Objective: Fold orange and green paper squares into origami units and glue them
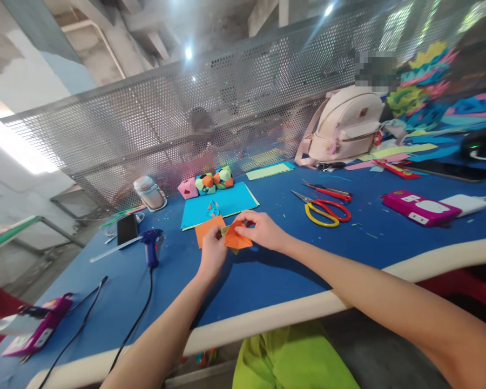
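Folded orange paper (pixel 235 240) is held; backpack (pixel 348 119) contents hidden.

No text legible; backpack patch (pixel 363 112) too small.

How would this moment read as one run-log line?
left hand: holding folded orange paper | right hand: holding same paper | beyond: blue sheet | to left: glue gun | to right: scissors

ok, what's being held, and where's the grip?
A small orange paper piece with yellow-green paper against it: left hand pinches the left edge, right hand the upper right part. Exact fingertip contact partly hidden.
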`<state>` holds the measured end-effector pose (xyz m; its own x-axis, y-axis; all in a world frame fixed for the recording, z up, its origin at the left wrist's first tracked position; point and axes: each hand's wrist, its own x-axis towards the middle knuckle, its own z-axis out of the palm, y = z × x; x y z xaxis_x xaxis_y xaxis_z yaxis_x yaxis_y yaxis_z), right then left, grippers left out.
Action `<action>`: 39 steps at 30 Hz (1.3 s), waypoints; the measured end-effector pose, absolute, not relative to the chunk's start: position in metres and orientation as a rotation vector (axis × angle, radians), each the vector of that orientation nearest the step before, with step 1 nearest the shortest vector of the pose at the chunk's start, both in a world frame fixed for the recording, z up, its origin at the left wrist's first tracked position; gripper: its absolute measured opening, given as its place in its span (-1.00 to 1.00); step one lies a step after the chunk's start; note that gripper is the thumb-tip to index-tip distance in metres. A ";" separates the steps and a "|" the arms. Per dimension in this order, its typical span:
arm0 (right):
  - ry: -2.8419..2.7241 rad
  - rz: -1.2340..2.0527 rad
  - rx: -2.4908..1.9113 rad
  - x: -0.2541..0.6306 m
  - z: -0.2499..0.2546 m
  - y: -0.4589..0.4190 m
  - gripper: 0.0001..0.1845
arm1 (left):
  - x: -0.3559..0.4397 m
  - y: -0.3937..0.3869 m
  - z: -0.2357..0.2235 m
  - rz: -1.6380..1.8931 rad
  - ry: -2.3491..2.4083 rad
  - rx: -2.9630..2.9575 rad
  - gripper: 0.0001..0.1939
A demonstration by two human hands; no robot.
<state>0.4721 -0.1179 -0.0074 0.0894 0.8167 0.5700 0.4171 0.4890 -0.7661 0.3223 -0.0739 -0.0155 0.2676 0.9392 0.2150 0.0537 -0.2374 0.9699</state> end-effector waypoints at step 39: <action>-1.469 0.228 -1.191 0.462 -0.023 -0.113 -0.89 | 0.328 -0.086 -0.005 0.896 0.604 0.960 -0.63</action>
